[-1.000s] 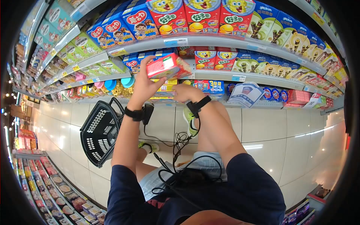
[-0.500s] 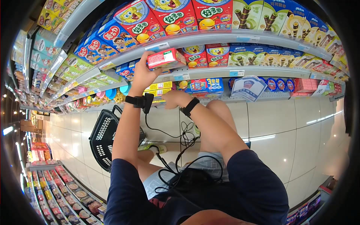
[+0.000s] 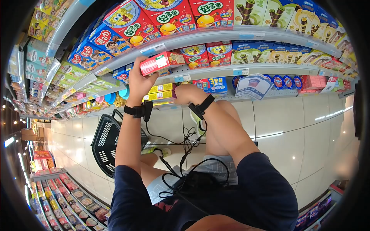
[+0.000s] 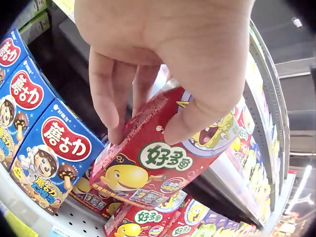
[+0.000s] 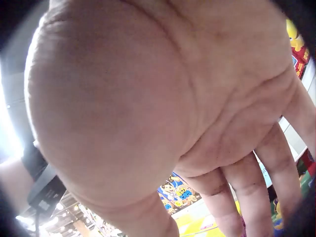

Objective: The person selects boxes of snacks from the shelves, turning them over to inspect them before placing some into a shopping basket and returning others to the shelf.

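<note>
My left hand (image 3: 139, 82) grips a red cracker box (image 3: 154, 65) with a yellow fish on its front, thumb on the front face and fingers on the far side. In the left wrist view, the box (image 4: 148, 165) is tilted, overlapping similar red boxes (image 4: 133, 222) lower on the shelf. Blue mushroom-snack boxes (image 4: 59, 143) stand to its left. My right hand (image 3: 189, 94) is in front of the lowest shelf, beside stacked yellow boxes (image 3: 161, 91). Its fingers (image 5: 249, 197) extend loosely, with nothing seen in them.
Shelves above hold large red boxes (image 3: 169, 17) and blue-and-green wafer-roll boxes (image 3: 250, 13). A paper sign (image 3: 252, 87) hangs off the lower shelf at right. On the floor at left stands a black basket (image 3: 104, 144). Black cables (image 3: 189, 136) dangle between my arms.
My left hand has brought the red box closer to the middle shelf and turned it. The right hand dipped lower, then rose slightly beside the yellow boxes. The head view has shifted.
</note>
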A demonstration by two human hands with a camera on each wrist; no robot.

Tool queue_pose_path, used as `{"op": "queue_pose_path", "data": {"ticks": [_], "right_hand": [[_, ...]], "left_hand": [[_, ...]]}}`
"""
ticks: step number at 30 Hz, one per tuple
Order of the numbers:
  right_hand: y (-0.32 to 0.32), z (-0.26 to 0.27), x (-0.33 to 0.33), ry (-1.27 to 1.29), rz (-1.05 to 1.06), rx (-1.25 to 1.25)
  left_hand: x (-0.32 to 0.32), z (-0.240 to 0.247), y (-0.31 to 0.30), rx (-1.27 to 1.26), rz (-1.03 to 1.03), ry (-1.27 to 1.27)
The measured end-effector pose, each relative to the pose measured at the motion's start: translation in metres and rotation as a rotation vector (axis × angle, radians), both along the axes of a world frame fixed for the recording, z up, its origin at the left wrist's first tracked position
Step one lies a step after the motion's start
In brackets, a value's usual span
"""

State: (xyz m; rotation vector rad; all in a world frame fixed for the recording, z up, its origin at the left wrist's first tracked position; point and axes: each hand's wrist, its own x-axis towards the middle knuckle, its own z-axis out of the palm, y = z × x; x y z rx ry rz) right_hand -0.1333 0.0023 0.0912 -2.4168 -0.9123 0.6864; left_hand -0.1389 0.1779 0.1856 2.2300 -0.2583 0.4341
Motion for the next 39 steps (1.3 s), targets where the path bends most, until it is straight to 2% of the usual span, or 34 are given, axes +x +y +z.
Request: {"op": "queue_pose_path", "data": {"ticks": [6, 8, 9, 11, 12, 14, 15, 17, 21, 23, 27, 29, 34, 39], "right_hand": [[-0.008, 0.001, 0.001, -0.007, -0.001, 0.043], [-0.011, 0.012, 0.001, -0.157, -0.221, 0.067], [-0.013, 0.012, 0.002, -0.159, -0.218, 0.067], [-0.02, 0.011, 0.006, -0.485, -0.497, 0.196], [-0.023, 0.019, 0.006, -0.486, -0.491, 0.194], [-0.03, 0.043, 0.005, -0.54, -0.707, 0.307], [-0.033, 0.045, 0.008, -0.541, -0.702, 0.306], [-0.037, 0.047, 0.017, -0.843, -0.783, 0.672], [-0.036, 0.043, 0.031, -0.89, -0.743, 0.655], [-0.037, 0.041, 0.035, -0.741, -0.702, 0.477], [-0.04, 0.035, 0.036, -0.709, -0.666, 0.379], [-0.041, 0.035, 0.036, -0.721, -0.718, 0.344], [-0.043, 0.026, 0.04, -0.824, -0.759, 0.428], [-0.043, 0.026, 0.04, -0.864, -0.77, 0.464]], "left_hand": [[-0.008, 0.008, -0.004, 0.063, -0.001, -0.106], [-0.012, 0.011, -0.005, 0.054, -0.003, -0.106], [-0.014, 0.013, -0.005, 0.044, -0.002, -0.106], [-0.016, 0.015, -0.004, 0.042, 0.009, -0.117], [-0.017, 0.015, -0.004, 0.04, 0.015, -0.124], [-0.017, 0.014, -0.003, 0.02, 0.024, -0.118], [-0.017, 0.013, -0.002, 0.004, 0.029, -0.111], [-0.017, 0.01, 0.0, -0.005, 0.014, -0.098], [-0.014, 0.007, -0.002, -0.064, -0.001, -0.063], [-0.011, 0.007, -0.002, -0.083, 0.019, -0.023], [-0.006, 0.003, 0.0, -0.116, -0.026, -0.048], [-0.007, 0.005, 0.0, -0.104, -0.025, -0.059], [-0.007, -0.001, 0.002, -0.152, -0.026, -0.066], [-0.009, -0.005, -0.004, -0.147, 0.086, -0.09]]}}
